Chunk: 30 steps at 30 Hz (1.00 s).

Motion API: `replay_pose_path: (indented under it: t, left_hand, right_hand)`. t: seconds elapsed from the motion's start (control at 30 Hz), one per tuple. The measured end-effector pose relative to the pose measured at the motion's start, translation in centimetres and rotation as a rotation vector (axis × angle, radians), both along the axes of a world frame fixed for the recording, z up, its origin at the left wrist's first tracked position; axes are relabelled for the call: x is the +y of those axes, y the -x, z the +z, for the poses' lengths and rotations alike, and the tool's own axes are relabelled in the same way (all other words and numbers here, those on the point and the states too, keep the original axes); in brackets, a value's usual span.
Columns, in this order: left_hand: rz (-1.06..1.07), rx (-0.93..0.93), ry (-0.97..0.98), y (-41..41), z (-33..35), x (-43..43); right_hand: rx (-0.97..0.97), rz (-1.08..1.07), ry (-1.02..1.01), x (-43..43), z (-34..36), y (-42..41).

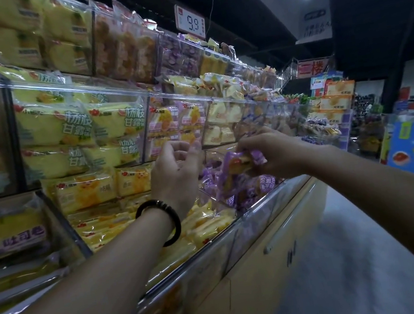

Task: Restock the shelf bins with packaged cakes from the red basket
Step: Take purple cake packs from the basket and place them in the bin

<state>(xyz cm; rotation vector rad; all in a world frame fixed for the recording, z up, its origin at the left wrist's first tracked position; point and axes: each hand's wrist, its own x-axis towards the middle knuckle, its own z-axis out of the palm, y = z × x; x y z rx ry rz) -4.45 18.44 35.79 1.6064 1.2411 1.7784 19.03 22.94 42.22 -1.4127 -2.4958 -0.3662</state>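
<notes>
Restocking a supermarket shelf: grips a purple-wrapped cake [234, 166] in the right hand [273, 154], fingers clamped round the wrapper, just above the bin [267, 200] of matching purple packs [236, 193], and hovers the left hand [173, 173] at its 9 o'clock, fingers loosely curled on nothing. Best to lower the pack flat onto the heap, label outward, and to use the free left hand to press neighbouring packs back from the clear front wall. Shows no red basket anywhere in view.
</notes>
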Motion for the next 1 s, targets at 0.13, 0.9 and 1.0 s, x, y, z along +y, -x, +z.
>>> replay_pose_path:
  t: [0.13,0.9,1.0]
  left_hand:
    - [0.034,0.044,-0.006,0.1,-0.4,0.8]
    - [0.022,0.160,-0.016,-0.4,-1.1,1.3]
    - [0.014,0.201,-0.021,-0.5,-1.1,1.1]
  right_hand:
    - [0.015,-0.061,0.144,0.6,-0.5,-0.8]
    - [0.010,0.068,0.115,3.6,-6.1,5.1]
    - [0.085,0.042,0.355,2.9,-4.8,3.7]
